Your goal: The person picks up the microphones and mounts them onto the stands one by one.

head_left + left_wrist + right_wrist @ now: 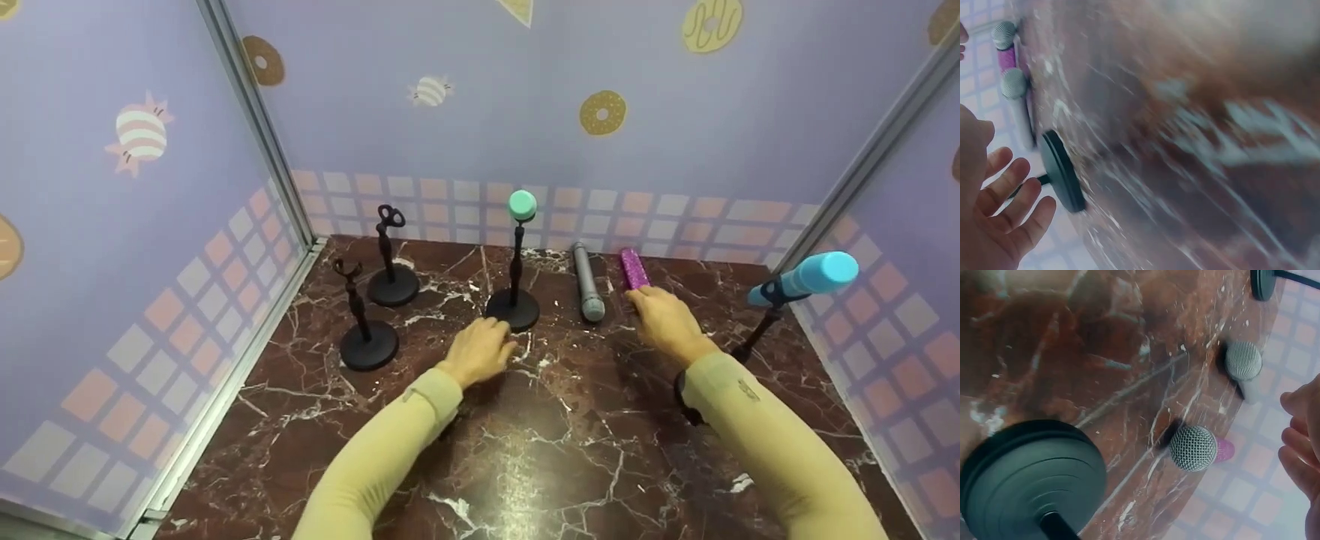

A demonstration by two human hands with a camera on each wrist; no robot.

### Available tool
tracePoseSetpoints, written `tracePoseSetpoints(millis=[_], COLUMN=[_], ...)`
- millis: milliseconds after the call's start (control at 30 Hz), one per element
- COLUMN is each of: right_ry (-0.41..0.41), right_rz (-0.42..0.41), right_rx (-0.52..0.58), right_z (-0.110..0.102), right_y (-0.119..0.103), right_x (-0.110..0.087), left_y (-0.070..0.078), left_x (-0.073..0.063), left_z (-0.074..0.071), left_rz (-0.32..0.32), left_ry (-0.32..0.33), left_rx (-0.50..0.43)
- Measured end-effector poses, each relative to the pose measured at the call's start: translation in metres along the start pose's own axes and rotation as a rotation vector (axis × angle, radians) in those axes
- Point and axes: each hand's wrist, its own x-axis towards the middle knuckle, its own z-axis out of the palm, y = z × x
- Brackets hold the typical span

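Observation:
My right hand (670,321) hovers over the near end of a glittery purple microphone (634,268) and covers its head in the head view. In the right wrist view, that microphone's mesh head (1193,448) shows, apart from my loosely bent fingers (1297,464). A grey microphone (587,281) lies to its left on the table. My left hand (478,351) is just in front of the middle black stand (516,262), which carries a mint-green microphone (522,205). Its fingers (1039,219) are relaxed and hold nothing in the left wrist view.
Two black stands (392,281) (367,341) without microphones stand at the left. Beside my right forearm, another stand (757,334) holds a blue microphone (817,276) tilted upward. The dark red marbled table (525,450) is enclosed by patterned lilac panels (480,127) at back and sides.

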Motion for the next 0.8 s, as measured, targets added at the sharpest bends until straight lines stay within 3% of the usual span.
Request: tracePoseSetpoints(millis=[233,367,600,800], right_ry=[-0.010,-0.012,-0.038,-0.084], right_rz=[0.010,0.031,0.012,-0.047], right_rx=[-0.014,0.002,-0.052,-0.107], right_z=[0.002,0.010,0.023,0.032], right_y=[0.006,0.006,0.006,0.009], right_x=[0.025,0.037,0.052,0.064], left_y=[-0.033,-0.053,-0.083,-0.109], left_x=[-0.022,-0.039,-0.071,-0.098], left_z=[-0.008,-0.015,-0.010,-0.007], left_rz=[-0.041,-0.072,-0.058,-0.045], left_ry=[0.024,0.072,0.233,0.278], left_rx=[-0.064,-0.090,-0.018,0.002])
